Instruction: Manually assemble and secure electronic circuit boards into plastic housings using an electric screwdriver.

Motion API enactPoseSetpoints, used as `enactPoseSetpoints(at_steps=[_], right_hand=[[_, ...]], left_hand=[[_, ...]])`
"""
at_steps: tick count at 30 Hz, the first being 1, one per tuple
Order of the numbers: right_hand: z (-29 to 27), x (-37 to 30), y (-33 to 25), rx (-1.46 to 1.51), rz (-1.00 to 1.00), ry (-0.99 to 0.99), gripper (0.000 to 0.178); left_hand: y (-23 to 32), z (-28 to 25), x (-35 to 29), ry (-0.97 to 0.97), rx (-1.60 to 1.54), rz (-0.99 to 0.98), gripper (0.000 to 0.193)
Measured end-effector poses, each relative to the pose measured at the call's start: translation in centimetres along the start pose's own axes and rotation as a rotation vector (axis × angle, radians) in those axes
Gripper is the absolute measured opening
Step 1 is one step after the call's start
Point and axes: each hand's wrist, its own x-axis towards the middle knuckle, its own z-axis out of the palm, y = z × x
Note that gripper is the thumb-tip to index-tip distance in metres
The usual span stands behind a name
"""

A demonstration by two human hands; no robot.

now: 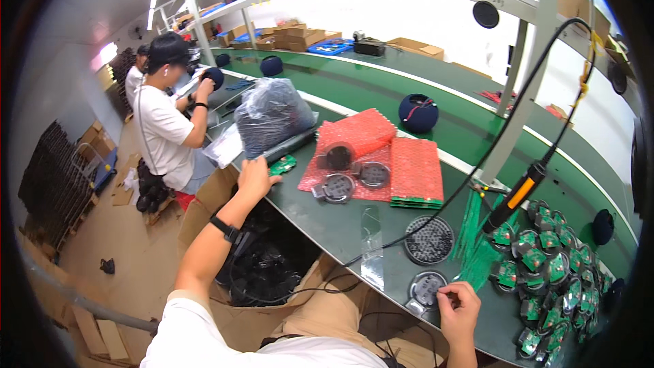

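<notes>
My left hand (255,178) is over the table's left edge with its thumb apart from the fingers. Beside it lie a small green circuit board (283,165) and a large clear plastic bag (272,117) with dark contents. My right hand (458,307) is closed in a pinch near the table's front edge; what its fingers hold is hidden. Against those fingertips is a round grey part (428,289) with a dark rim and a tab. Just beyond stands a round dish (429,239) full of small dark pieces.
Red bubble-wrap packs (416,172) and several round parts (338,188) lie mid-table. At right are green wires (470,238), a heap of board assemblies (545,262) and a hanging electric screwdriver (516,197). A dark ball-shaped unit (418,113) is on the green belt. A co-worker (167,109) works at left.
</notes>
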Motion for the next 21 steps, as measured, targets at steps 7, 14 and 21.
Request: enactPoseSetpoints(at_steps=[7,14,21], right_hand=[[-0.7,-0.3,0.0,-0.029,-0.058,-0.052,0.009],[-1.0,-0.4,0.3,0.000,-0.036,-0.021,0.009],[-0.4,-2.1,-2.2,0.298,0.092,-0.111,0.038]], left_hand=[[-2.2,4.4,-0.2,0.195,-0.164,0.049,0.052],[3.3,-2.3,-5.2,-0.101,-1.023,-0.008,0.039],[16.0,-8.1,-19.1,-0.853,-1.342,0.240,0.038]])
